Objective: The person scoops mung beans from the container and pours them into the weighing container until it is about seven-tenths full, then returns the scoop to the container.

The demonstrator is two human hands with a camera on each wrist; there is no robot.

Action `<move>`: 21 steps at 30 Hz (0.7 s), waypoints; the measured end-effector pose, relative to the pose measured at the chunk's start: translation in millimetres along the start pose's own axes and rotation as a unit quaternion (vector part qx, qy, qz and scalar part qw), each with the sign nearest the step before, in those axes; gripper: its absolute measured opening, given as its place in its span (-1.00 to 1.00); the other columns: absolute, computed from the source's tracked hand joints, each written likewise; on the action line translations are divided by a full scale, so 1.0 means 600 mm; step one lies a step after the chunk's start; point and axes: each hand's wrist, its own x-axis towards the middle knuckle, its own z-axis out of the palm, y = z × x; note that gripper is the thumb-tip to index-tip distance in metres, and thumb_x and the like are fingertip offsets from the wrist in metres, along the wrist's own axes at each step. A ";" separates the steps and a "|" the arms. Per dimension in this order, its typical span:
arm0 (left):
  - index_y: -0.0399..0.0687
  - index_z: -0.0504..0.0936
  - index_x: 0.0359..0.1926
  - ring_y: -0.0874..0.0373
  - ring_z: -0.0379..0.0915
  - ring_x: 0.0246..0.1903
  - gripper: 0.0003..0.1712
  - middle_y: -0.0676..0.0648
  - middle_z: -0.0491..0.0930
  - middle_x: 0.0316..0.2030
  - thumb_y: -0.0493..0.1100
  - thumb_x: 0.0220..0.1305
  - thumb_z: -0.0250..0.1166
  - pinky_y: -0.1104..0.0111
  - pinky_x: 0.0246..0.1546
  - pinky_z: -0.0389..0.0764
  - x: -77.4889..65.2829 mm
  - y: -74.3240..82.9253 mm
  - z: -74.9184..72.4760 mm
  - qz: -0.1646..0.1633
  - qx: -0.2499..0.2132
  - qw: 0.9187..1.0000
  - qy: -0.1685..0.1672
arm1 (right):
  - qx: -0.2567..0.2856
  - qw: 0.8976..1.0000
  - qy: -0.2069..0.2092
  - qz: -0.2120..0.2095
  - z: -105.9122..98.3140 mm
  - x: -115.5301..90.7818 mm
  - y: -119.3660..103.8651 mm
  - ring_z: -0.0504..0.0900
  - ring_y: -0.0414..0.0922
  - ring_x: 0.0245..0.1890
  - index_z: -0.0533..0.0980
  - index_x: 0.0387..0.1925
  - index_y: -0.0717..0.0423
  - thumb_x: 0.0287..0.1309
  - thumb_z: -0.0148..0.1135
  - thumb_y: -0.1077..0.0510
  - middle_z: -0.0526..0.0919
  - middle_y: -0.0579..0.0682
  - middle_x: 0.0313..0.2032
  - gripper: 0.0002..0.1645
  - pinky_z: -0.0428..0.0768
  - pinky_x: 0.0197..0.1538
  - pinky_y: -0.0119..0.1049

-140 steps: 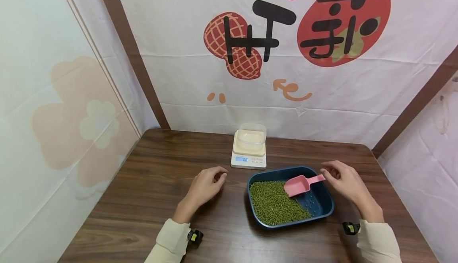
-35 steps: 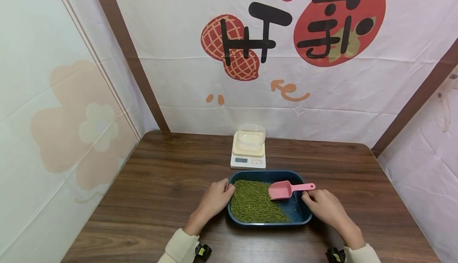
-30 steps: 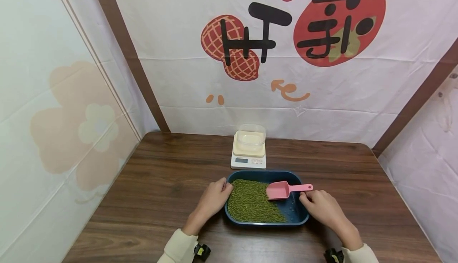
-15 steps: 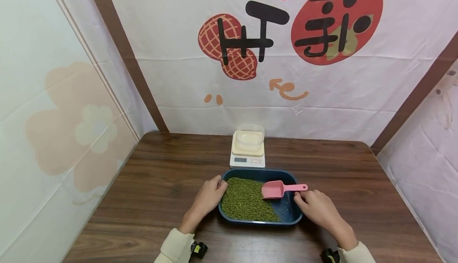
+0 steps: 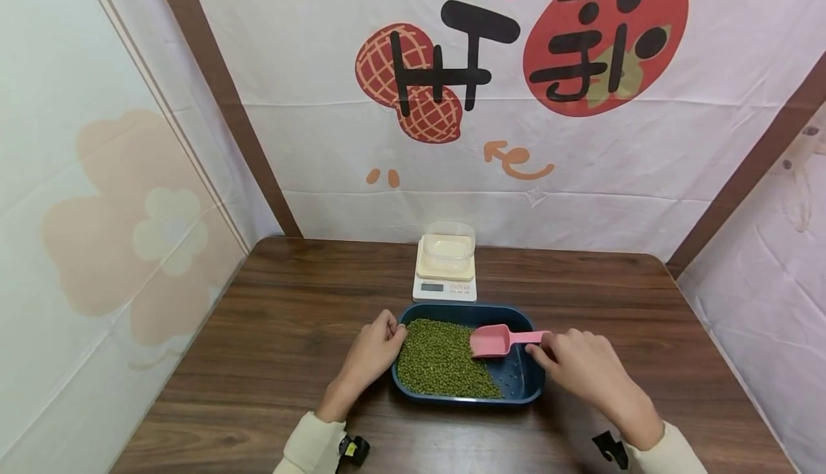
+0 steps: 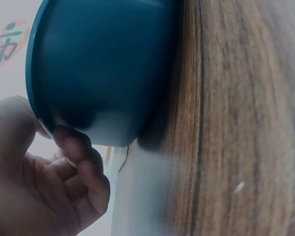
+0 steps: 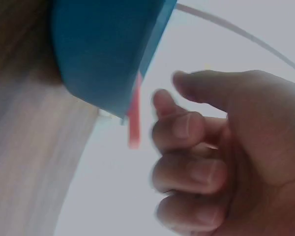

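Observation:
A blue rectangular tray [image 5: 464, 401] on the table holds green mung beans [image 5: 445, 363], heaped toward its left side. My left hand [image 5: 371, 348] grips the tray's left edge; in the left wrist view, curled fingers lie under the rim of the tray [image 6: 103, 64]. A pink scoop [image 5: 492, 340] lies on the beans, its handle sticking out over the right rim. Right by that handle is my right hand [image 5: 584, 366]. In the right wrist view, thumb and loosely bent fingers of the right hand [image 7: 211, 152] stand apart from the scoop's handle [image 7: 133, 118], holding nothing.
Just behind the tray stands a white kitchen scale [image 5: 429, 289] with a dark display. On its plate sits a clear plastic container [image 5: 449, 239]. A printed cloth [image 5: 310, 144] hangs behind the brown wooden table [image 5: 284, 302].
The tray has shifted left and been turned straight, with both hands at its ends. My right hand has just let go of the right rim and lifted slightly. The scale's lit display has gone dark.

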 end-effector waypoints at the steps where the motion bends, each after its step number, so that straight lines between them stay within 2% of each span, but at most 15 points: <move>1: 0.02 0.36 -0.42 0.22 0.24 -0.74 -0.74 0.09 0.30 -0.72 0.00 0.39 0.11 0.39 -0.72 0.27 0.000 0.000 -0.001 0.001 0.000 1.000 0.000 | -0.002 1.000 0.024 -0.018 -0.006 0.004 -0.001 0.20 -0.28 -0.79 0.28 -0.70 -0.19 0.24 0.21 -0.14 0.19 -0.25 -0.79 -0.54 0.04 -0.71 -0.38; 3: 0.02 0.37 -0.42 0.23 0.23 -0.75 -0.73 0.10 0.29 -0.74 0.01 0.40 0.11 0.40 -0.73 0.25 -0.001 0.000 -0.001 0.001 0.000 1.000 0.001 | -0.009 0.996 0.072 -0.060 -0.014 0.013 -0.001 0.22 -0.30 -0.72 0.33 -0.63 -0.21 0.17 0.27 -0.06 0.23 -0.28 -0.72 -0.65 0.10 -0.71 -0.40; 5: 0.02 0.36 -0.44 0.23 0.22 -0.76 -0.71 0.10 0.28 -0.74 0.02 0.40 0.10 0.40 -0.73 0.25 -0.001 0.000 -0.001 0.002 0.003 1.000 0.001 | -0.020 0.989 0.103 -0.103 -0.015 0.022 0.002 0.26 -0.30 -0.62 0.39 -0.55 -0.20 0.10 0.32 -0.03 0.30 -0.29 -0.62 -0.73 0.19 -0.70 -0.42; 7: 0.02 0.36 -0.47 0.22 0.22 -0.76 -0.69 0.10 0.27 -0.75 0.01 0.41 0.10 0.40 -0.73 0.25 -0.003 0.001 -0.001 0.002 0.004 1.000 0.002 | -0.032 0.983 0.111 -0.140 -0.012 0.030 0.006 0.28 -0.27 -0.50 0.45 -0.47 -0.17 0.03 0.38 -0.04 0.35 -0.27 -0.50 -0.78 0.32 -0.63 -0.41; 9: 0.02 0.34 -0.51 0.22 0.22 -0.75 -0.66 0.09 0.25 -0.75 0.00 0.41 0.09 0.40 -0.72 0.24 -0.004 0.000 0.000 0.004 0.005 1.000 0.003 | -0.039 0.980 0.100 -0.167 -0.006 0.037 0.010 0.28 -0.22 -0.42 0.51 -0.41 -0.11 -0.02 0.41 -0.06 0.39 -0.22 -0.42 -0.76 0.41 -0.52 -0.36; 14: 0.02 0.30 -0.56 0.21 0.18 -0.74 -0.62 0.08 0.21 -0.72 -0.02 0.42 0.06 0.41 -0.70 0.19 -0.007 0.000 0.003 0.005 0.002 1.000 0.005 | -0.037 0.978 0.069 -0.194 0.013 0.048 0.015 0.32 -0.15 -0.33 0.60 -0.28 -0.02 -0.05 0.44 -0.10 0.47 -0.14 -0.32 -0.66 0.50 -0.30 -0.22; 21: 0.00 0.28 -0.55 0.21 0.15 -0.74 -0.62 0.07 0.19 -0.71 -0.02 0.44 0.04 0.41 -0.70 0.16 -0.008 0.002 0.004 0.000 -0.006 1.000 0.003 | -0.041 0.975 0.078 -0.204 0.026 0.058 0.016 0.34 -0.13 -0.33 0.62 -0.26 0.01 -0.09 0.48 -0.09 0.50 -0.11 -0.32 -0.62 0.50 -0.30 -0.18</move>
